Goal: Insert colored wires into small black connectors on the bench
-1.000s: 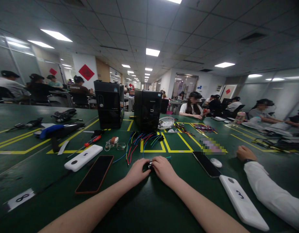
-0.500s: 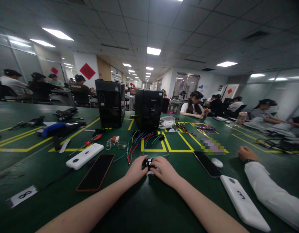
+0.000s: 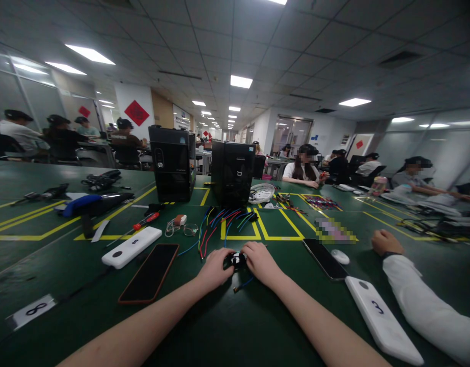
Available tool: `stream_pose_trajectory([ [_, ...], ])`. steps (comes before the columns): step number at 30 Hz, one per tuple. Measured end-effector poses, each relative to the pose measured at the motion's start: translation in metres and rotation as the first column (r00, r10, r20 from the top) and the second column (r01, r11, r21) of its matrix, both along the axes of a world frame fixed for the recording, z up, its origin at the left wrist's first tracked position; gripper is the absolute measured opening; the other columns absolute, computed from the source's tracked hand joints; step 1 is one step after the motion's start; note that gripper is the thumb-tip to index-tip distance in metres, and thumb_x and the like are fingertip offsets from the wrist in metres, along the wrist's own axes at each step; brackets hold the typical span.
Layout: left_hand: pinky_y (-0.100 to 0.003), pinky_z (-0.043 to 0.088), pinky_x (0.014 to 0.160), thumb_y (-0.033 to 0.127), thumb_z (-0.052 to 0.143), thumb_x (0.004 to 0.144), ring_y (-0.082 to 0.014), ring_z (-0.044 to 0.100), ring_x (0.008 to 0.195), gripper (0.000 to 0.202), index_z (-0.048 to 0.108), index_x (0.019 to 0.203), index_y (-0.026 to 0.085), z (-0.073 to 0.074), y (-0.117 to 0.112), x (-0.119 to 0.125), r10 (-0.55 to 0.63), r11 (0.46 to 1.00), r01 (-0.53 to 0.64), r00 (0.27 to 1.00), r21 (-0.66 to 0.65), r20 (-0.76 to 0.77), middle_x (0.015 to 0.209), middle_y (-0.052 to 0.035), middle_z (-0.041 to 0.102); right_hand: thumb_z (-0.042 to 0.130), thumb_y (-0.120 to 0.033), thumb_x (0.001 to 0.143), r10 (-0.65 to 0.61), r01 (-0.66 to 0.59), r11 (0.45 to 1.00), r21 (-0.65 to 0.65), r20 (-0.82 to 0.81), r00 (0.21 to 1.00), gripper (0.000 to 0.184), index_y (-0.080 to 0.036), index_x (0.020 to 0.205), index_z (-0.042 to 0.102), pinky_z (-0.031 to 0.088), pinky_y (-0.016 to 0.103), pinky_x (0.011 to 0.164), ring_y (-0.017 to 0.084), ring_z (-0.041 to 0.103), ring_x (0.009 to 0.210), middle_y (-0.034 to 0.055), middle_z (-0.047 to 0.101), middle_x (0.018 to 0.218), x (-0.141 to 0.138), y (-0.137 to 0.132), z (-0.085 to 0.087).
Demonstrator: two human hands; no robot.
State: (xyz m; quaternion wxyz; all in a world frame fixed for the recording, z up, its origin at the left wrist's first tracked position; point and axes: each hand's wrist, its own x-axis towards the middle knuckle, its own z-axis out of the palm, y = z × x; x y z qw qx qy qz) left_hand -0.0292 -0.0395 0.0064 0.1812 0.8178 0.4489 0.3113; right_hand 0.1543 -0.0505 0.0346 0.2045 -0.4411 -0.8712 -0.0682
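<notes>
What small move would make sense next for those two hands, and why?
Perhaps the right hand should pick up the blue wire: its tip sticks out free, and the left hand, touching the small black-and-white part, might steady that.

Left of the left hand (image 3: 215,269) lies a brown-edged phone (image 3: 148,273), with a white slab marked 8 (image 3: 132,248) just beyond it; a tag (image 3: 32,312) lies farther left. Ahead and to the left of that hand are glasses (image 3: 195,230) and a screwdriver (image 3: 146,221). Right of the right hand (image 3: 263,264) are a black phone (image 3: 324,259), a white oval (image 3: 340,257) and a slab marked 3 (image 3: 383,318), then a co-worker's sleeve (image 3: 421,300). Well beyond both hands stand the left tower (image 3: 171,176) and right tower (image 3: 232,176), upright, with a basket (image 3: 268,196) just right of the latter.
</notes>
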Motion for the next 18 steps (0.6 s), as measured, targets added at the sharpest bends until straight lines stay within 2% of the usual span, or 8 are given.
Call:
stream_pose_trajectory([
  [2,-0.034,0.039,0.089,0.017,0.060,0.069,-0.0224,0.054,0.097,0.037,0.056,0.105,0.021,0.001,-0.001,0.000,-0.005,1.000,0.005,1.000,0.014,-0.003,0.103,-0.0035,0.061,0.048,-0.007,0.078,-0.006,0.006,1.000,0.002,0.019,1.000,0.019,-0.017,0.091,0.056,0.036,0.030,0.078,0.017,0.046,0.088,0.0051,0.054,0.092,0.001,0.001,-0.001],
  [7,-0.033,0.040,0.085,0.028,0.065,0.069,-0.0223,0.055,0.093,0.034,0.058,0.102,0.021,0.000,0.000,0.001,0.001,1.000,-0.001,1.000,0.009,-0.005,0.099,-0.0036,0.061,0.046,-0.011,0.083,-0.025,0.024,0.999,0.027,0.043,0.999,0.012,-0.017,0.087,0.055,0.038,0.028,0.075,0.016,0.046,0.084,0.0052,0.054,0.088,-0.001,0.004,-0.008],
  [12,-0.032,0.041,0.085,0.026,0.065,0.071,-0.0214,0.055,0.094,0.033,0.057,0.102,0.020,-0.002,0.005,-0.002,-0.018,1.000,0.019,1.000,-0.022,0.013,0.101,-0.0038,0.061,0.048,-0.010,0.082,-0.019,0.018,1.000,0.015,0.049,0.999,0.013,-0.017,0.090,0.055,0.040,0.029,0.078,0.017,0.046,0.089,0.0062,0.053,0.092,-0.003,0.003,-0.011],
  [18,-0.032,0.040,0.086,0.026,0.064,0.071,-0.0215,0.055,0.097,0.033,0.057,0.104,0.022,0.001,0.008,-0.007,-0.086,0.995,0.085,0.996,-0.058,-0.006,0.104,-0.0039,0.060,0.042,-0.007,0.082,-0.040,0.044,0.998,0.042,-0.097,0.994,0.020,-0.016,0.094,0.056,0.041,0.031,0.080,0.018,0.047,0.090,0.0078,0.053,0.094,0.001,0.002,0.002],
])
